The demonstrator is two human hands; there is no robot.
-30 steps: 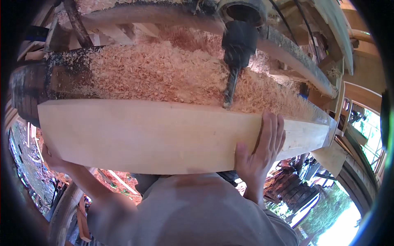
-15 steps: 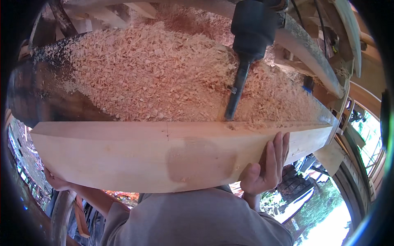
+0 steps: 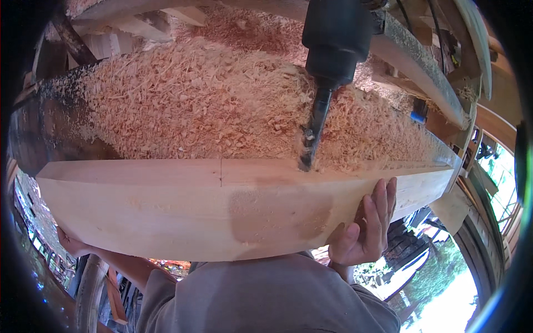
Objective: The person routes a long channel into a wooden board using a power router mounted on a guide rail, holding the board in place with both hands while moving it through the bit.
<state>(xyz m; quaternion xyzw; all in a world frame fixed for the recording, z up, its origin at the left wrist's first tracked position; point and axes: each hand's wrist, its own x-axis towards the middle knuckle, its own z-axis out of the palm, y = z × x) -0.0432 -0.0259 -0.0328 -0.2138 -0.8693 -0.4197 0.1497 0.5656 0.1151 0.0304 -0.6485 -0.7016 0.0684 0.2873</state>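
A long, pale wooden beam (image 3: 144,208) lies across the near side of the work surface, with a thin dark line marked on its top. My left hand (image 3: 73,241) grips its lower left end, fingers partly hidden. My right hand (image 3: 365,233) holds the beam's near face toward the right, fingers pointing upward against it. A dark chuck (image 3: 333,50) hangs from the top of the view, carrying a long metal cutting bit (image 3: 315,130) whose tip is at the beam's far top edge. Pink wood shavings are piled behind the beam.
The dark work surface (image 3: 41,130) is mostly covered in shavings (image 3: 183,105). Dusty curved wooden members (image 3: 422,66) and cables run behind and beside the chuck. A pole (image 3: 89,294) stands at lower left; stacked timber (image 3: 405,250) sits below at the right.
Since a second ago the beam and both hands appear lower in the view, with more of the beam's top showing. The bit's tip and chuck also shifted, the tip now meeting the beam's edge.
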